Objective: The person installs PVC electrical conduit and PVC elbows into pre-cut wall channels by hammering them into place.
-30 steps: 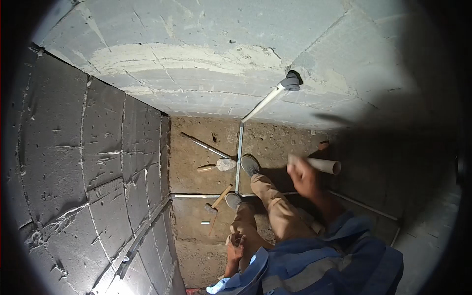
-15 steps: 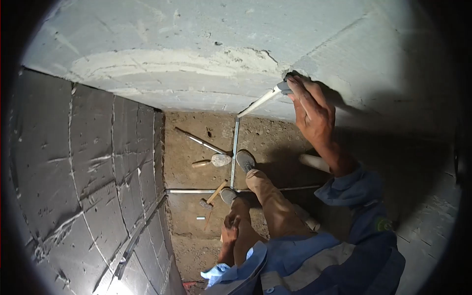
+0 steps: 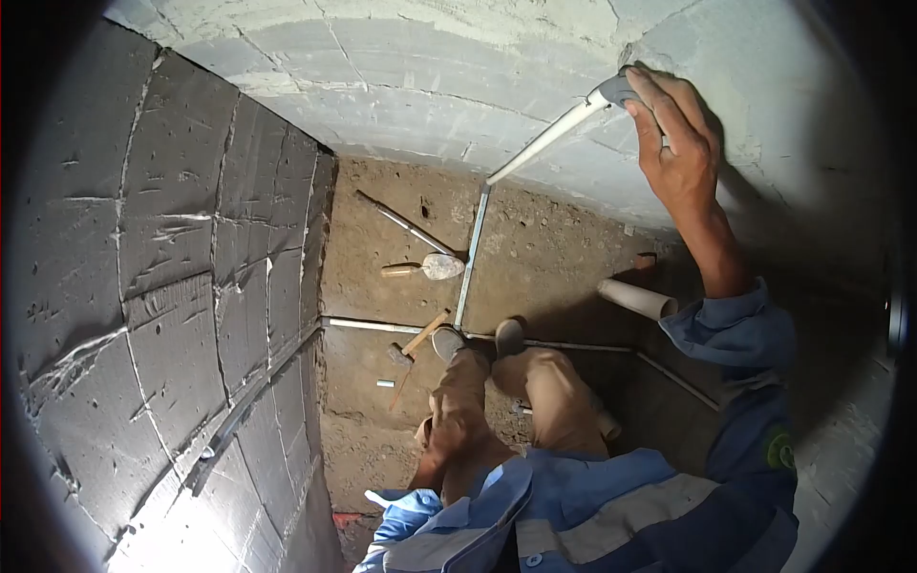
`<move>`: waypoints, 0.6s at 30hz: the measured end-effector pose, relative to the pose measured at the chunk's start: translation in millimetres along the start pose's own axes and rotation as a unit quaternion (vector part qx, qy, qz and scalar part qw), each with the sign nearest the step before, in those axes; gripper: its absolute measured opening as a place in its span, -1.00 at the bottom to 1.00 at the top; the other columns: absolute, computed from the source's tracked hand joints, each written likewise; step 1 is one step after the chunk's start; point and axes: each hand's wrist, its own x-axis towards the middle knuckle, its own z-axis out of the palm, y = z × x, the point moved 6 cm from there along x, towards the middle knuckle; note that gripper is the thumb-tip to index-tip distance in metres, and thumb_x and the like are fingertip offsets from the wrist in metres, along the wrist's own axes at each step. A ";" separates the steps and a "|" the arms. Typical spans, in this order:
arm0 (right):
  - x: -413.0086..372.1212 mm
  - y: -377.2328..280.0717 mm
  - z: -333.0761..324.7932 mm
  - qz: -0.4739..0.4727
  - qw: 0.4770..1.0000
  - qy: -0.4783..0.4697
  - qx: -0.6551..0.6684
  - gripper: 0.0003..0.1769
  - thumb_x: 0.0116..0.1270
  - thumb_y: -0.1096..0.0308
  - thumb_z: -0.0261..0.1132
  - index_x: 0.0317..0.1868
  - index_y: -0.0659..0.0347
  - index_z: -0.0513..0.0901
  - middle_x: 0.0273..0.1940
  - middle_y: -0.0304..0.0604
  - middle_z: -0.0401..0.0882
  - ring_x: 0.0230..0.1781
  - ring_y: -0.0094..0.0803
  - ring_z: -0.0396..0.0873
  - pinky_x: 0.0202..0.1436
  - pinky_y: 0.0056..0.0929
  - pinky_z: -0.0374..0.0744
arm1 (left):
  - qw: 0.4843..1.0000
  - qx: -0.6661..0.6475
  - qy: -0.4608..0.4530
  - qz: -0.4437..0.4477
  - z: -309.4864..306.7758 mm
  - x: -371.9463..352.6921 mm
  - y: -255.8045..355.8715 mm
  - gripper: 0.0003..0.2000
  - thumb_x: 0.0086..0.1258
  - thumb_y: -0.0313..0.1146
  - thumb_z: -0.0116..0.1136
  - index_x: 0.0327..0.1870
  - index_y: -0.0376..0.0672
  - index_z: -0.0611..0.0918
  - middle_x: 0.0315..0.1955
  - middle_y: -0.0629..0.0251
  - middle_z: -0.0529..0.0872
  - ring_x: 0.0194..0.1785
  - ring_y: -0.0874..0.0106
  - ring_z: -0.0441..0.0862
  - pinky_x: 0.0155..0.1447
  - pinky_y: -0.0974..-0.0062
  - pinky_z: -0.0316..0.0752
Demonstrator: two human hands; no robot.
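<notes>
My right hand (image 3: pixel 683 143) reaches up to the block wall, its fingers and thumb closed round a dark grey fitting (image 3: pixel 619 89). That fitting sits on the top end of a white pipe (image 3: pixel 549 143), which slants down along the wall. At the wall's foot the pipe meets a thin pipe (image 3: pixel 473 258) lying on the dirt floor. Low beside my leg is my left hand (image 3: pixel 441 441), in shadow against the trousers, its fingers hard to make out.
On the floor lie a trowel (image 3: pixel 441 266), a metal rod (image 3: pixel 411 228), a hammer (image 3: pixel 420 336) and a short pipe piece (image 3: pixel 385 383). A wide pipe (image 3: pixel 638 299) rests to the right. Another thin pipe (image 3: pixel 373 326) crosses by my shoes. A grey block wall (image 3: pixel 172 277) stands at left.
My view has shifted, so the wall and right hand appear higher and further right. The right hand stays on the fitting. My right foot has stepped back, near the cross pipe.
</notes>
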 end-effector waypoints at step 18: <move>-553.7 -204.2 -125.8 0.388 0.487 -0.757 0.199 -0.25 0.36 -0.29 0.16 0.09 0.33 0.60 0.04 0.24 0.66 0.05 0.13 0.65 0.09 0.03 0.58 | 0.964 -0.085 -0.231 0.104 -95.8 -124.2 184.7 -0.58 0.35 -0.37 0.20 0.21 -0.30 0.55 -0.09 -0.03 0.74 -0.13 0.10 0.74 -0.03 0.21 0.61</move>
